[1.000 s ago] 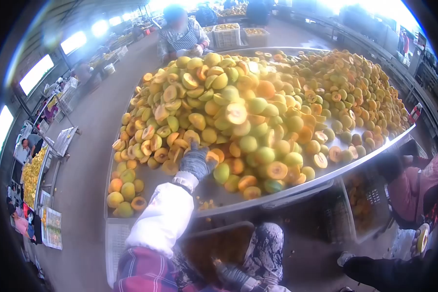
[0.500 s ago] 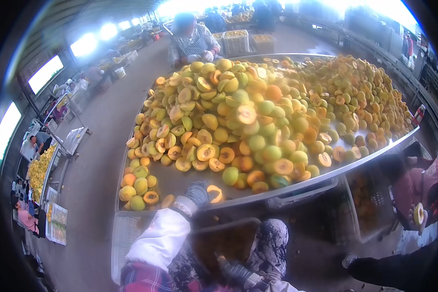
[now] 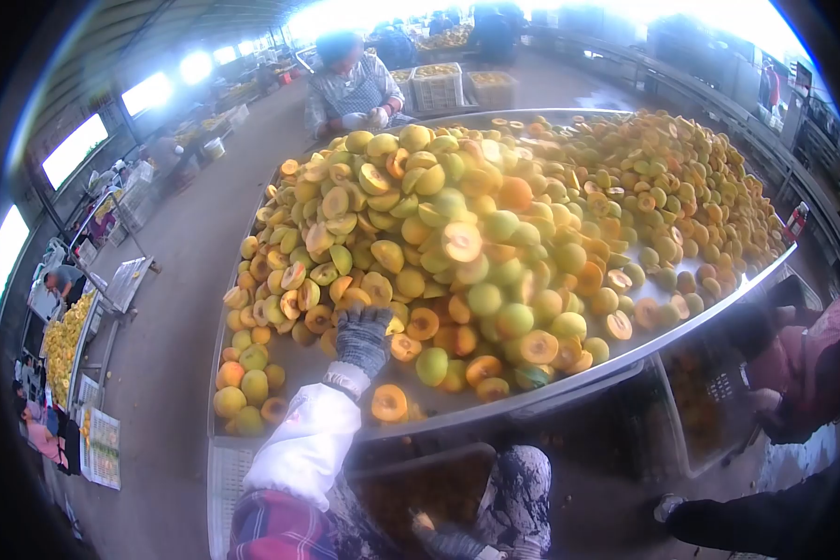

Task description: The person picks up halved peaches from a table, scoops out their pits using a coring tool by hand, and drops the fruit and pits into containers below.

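My left hand [image 3: 364,338], in a dark grey knitted glove, reaches over the metal table [image 3: 308,366] to the near edge of the peach pile. Its fingers are stretched out and touch the fruit beside a peach half [image 3: 377,288]; none is clearly in its grasp. Closer to the table's rim, another cut peach half [image 3: 389,403] lies face up below the hand. Low over my lap is my right hand [image 3: 453,539], also gloved, with its fingers closed. A small pale tip shows at its front, but what it holds cannot be made out.
Whole peaches [image 3: 255,385] lie in the table's left corner. Beneath the table edge stands a dark crate [image 3: 420,490] by my knees. A co-worker [image 3: 350,89] is across the table, another person [image 3: 803,373] at the right. White crates [image 3: 437,86] stand behind.
My left hand has moved from the table's near edge up to the pile, away from the cut half there. My right hand stays low by my lap. The view has shifted slightly.
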`<move>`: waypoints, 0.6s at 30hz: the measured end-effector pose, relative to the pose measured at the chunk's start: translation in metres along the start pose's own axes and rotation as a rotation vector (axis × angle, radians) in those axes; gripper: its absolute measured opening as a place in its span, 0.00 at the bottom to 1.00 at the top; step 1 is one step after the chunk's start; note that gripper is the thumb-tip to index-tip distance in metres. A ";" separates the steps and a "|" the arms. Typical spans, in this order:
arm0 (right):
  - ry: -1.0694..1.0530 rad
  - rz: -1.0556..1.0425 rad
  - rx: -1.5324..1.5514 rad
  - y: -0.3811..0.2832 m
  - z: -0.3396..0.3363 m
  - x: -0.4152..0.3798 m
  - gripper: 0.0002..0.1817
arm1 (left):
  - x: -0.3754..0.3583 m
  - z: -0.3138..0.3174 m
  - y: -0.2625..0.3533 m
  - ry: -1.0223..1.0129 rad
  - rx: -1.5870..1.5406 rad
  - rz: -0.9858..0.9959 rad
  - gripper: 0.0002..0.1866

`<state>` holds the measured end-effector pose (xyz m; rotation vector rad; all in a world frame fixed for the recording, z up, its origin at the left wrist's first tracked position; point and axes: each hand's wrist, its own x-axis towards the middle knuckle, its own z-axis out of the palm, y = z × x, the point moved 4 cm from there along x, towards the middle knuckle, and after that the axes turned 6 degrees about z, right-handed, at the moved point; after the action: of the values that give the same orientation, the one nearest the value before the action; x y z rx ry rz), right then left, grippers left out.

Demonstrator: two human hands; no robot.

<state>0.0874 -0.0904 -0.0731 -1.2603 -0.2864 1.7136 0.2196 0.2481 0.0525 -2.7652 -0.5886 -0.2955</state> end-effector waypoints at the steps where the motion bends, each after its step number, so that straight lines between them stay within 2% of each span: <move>1: 0.010 -0.023 -0.018 0.001 0.000 -0.002 0.19 | -0.004 -0.010 0.002 0.005 -0.004 0.004 0.23; 3: 0.040 -0.103 -0.064 -0.001 0.000 -0.004 0.19 | -0.024 -0.035 -0.004 0.086 -0.611 -0.258 0.22; 4: 0.066 -0.159 -0.097 -0.009 -0.001 -0.008 0.20 | -0.039 -0.045 -0.002 0.337 -0.828 -0.299 0.21; 5: 0.113 -0.230 -0.139 -0.020 -0.002 -0.013 0.20 | -0.056 -0.059 0.003 0.327 -0.831 -0.307 0.21; 6: 0.168 -0.304 -0.193 -0.036 -0.003 -0.020 0.20 | -0.074 -0.072 0.007 0.320 -1.403 -0.413 0.22; 7: 0.229 -0.208 -0.097 -0.067 0.006 -0.041 0.16 | -0.091 -0.077 0.015 0.303 -1.975 -0.513 0.23; 8: -0.181 -0.424 0.166 -0.032 -0.028 0.003 0.17 | -0.114 -0.072 0.023 0.325 -2.164 -0.663 0.24; 9: 0.142 -0.363 0.052 -0.073 -0.011 -0.029 0.16 | -0.137 -0.063 0.036 0.366 -2.450 -0.730 0.21; 11: -0.034 -0.584 0.068 -0.155 0.029 -0.084 0.16 | -0.171 -0.108 0.060 0.097 -2.653 -0.673 0.18; 12: 0.095 -0.545 0.004 -0.152 0.028 -0.075 0.17 | -0.189 -0.098 0.060 0.208 -2.456 -0.331 0.18; 13: 0.101 -0.527 0.008 -0.156 0.033 -0.073 0.17 | -0.204 -0.093 0.068 0.221 -2.425 -0.388 0.18; 15: 0.476 -0.902 -0.520 -0.174 0.042 -0.084 0.15 | -0.222 -0.082 0.084 0.250 -2.276 -0.522 0.18; 18: 0.438 -0.750 -0.559 -0.162 0.041 -0.063 0.15 | -0.234 -0.071 0.100 0.280 -1.942 -0.569 0.17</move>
<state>0.1429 -0.0427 0.0902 -1.6100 -0.8848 0.7075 0.0425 0.0523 0.0335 -3.7135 -1.5507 -2.4278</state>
